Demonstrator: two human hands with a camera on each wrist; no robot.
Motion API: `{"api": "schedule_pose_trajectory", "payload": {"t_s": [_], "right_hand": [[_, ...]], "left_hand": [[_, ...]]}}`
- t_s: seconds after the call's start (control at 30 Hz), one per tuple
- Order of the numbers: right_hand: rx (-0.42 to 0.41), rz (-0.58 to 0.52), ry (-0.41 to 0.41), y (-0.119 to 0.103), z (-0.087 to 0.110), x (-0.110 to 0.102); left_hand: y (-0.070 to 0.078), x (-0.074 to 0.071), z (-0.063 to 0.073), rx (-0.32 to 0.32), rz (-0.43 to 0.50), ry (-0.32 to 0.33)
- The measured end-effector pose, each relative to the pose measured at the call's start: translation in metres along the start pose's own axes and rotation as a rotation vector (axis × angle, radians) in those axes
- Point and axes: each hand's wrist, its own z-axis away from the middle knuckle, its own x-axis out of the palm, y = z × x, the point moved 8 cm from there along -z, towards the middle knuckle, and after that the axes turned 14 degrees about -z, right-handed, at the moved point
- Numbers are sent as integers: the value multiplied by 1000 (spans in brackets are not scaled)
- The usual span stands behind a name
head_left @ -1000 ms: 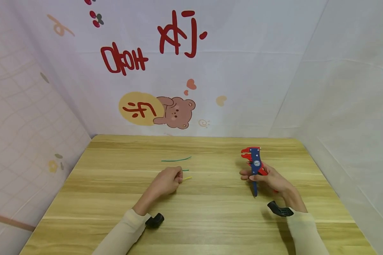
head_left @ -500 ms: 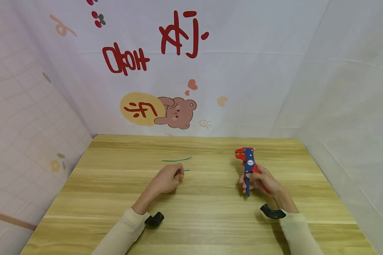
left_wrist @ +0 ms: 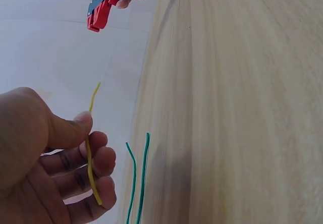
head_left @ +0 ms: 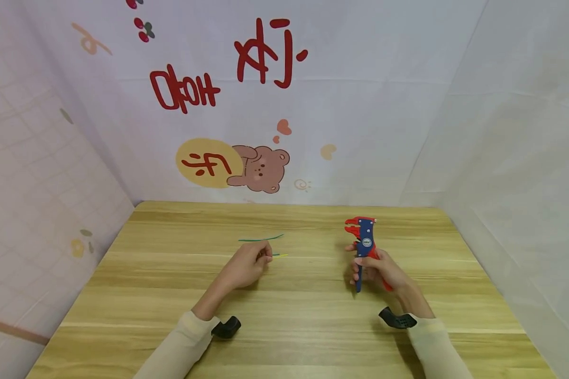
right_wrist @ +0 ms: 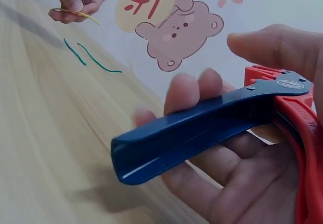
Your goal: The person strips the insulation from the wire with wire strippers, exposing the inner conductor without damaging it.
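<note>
Right hand (head_left: 385,268) first: its fingers curl round a red-and-blue wire stripper (head_left: 364,239), held up off the surface (head_left: 313,326) on the side toward the right edge. From where I'm standing, the blue handle sits in the bent fingers, the red one lies on the palm side, and the two stand apart. The tool's red head is toward the far edge, its notched jaws facing the left edge.

Across from it, the left hand (head_left: 246,266) pinches a yellow wire (left_wrist: 92,168) between thumb and fingers, clear above the wood. One end of the wire lies across the fingers; the other pokes out past the thumb, aimed toward the stripper but well apart from it.

Close by that hand, and partly hidden by it from above, one green wire (head_left: 276,254) lies on the surface. Farther on, a second green wire (head_left: 258,240) lies nearer the far edge and roughly along it, its right end bending toward that edge. Past the far edge hangs a white cloth (head_left: 370,131) printed with a brown bear (head_left: 267,171) and red characters (head_left: 261,52).
</note>
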Motion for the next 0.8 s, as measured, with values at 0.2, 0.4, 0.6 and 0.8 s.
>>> {"api": "schedule_pose_trajectory", "payload": {"t_s": [0.2, 0.4, 0.6, 0.8], "right_hand": [[19, -108, -100, 4, 0, 13], [-1, -108, -144, 3, -1, 21], [-37, -102, -180, 1, -3, 27], [-56, -108, -159, 0, -6, 33]], "left_hand": [[0, -2, 1, 2, 20, 14], [4, -3, 1, 36, 32, 25], [5, -4, 1, 44, 33, 34], [6, -5, 1, 41, 27, 45]]}}
